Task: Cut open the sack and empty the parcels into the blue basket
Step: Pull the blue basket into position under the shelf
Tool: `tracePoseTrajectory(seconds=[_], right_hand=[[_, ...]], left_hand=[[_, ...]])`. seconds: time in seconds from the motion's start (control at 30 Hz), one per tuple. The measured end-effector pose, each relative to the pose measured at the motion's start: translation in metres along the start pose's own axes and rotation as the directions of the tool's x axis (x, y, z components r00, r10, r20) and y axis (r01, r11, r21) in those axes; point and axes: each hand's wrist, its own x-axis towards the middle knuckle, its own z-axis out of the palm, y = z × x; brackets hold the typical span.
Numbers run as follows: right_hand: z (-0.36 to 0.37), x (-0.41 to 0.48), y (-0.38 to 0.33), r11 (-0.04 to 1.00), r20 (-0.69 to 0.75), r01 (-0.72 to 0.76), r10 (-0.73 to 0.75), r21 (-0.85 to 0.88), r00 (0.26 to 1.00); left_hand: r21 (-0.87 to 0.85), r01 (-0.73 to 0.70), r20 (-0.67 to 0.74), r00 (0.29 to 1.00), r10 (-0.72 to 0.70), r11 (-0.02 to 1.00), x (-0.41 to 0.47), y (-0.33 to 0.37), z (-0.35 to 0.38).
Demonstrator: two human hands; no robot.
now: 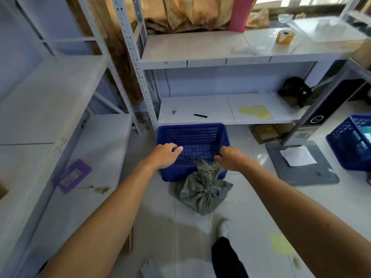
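A blue perforated basket (192, 137) stands on the floor in front of the low shelf, and I see nothing inside it. A grey-green sack (200, 193), tied shut with a frayed tuft at its neck, leans against the basket's near wall. My left hand (166, 155) hovers over the basket's left rim with loosely curled fingers and holds nothing. My right hand (230, 158) is over the right rim, its curled fingertips just right of the sack's tuft, also holding nothing. Whether either hand touches the rim is unclear.
A black pen-like tool (200, 115) and a yellow sheet (255, 112) lie on the low shelf. A second blue basket (349, 143) and a grey scanner stand (301, 169) are to the right. White racks stand left and behind. My white shoe (223, 227) is behind the sack.
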Motion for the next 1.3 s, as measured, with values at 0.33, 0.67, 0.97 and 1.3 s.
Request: tracePoseTrajectory(seconds=[0.33, 0.67, 0.97, 1.3], right_hand=[[-0.05, 0.172, 0.064, 0.998, 0.055, -0.023, 0.026, -0.051, 0.998], [-0.088, 0.302, 0.059, 0.996, 0.132, 0.046, -0.036, -0.073, 0.991], [-0.074, 0.398, 0.061, 0.994, 0.118, -0.095, 0.1, -0.045, 0.988], [0.021, 0.538, 0.111, 0.989, 0.103, -0.142, 0.147, -0.051, 0.984]], left_hand=[[-0.053, 0.19, 0.041, 0.981, -0.188, 0.98, 0.134, 0.044, -0.012], [-0.082, 0.246, 0.082, 0.967, -0.24, 0.966, 0.247, 0.046, -0.047], [-0.073, 0.166, 0.117, 0.981, -0.157, 0.983, 0.371, -0.012, -0.061], [-0.196, 0.173, 0.157, 0.977, -0.143, 0.965, 0.494, -0.059, 0.033]])
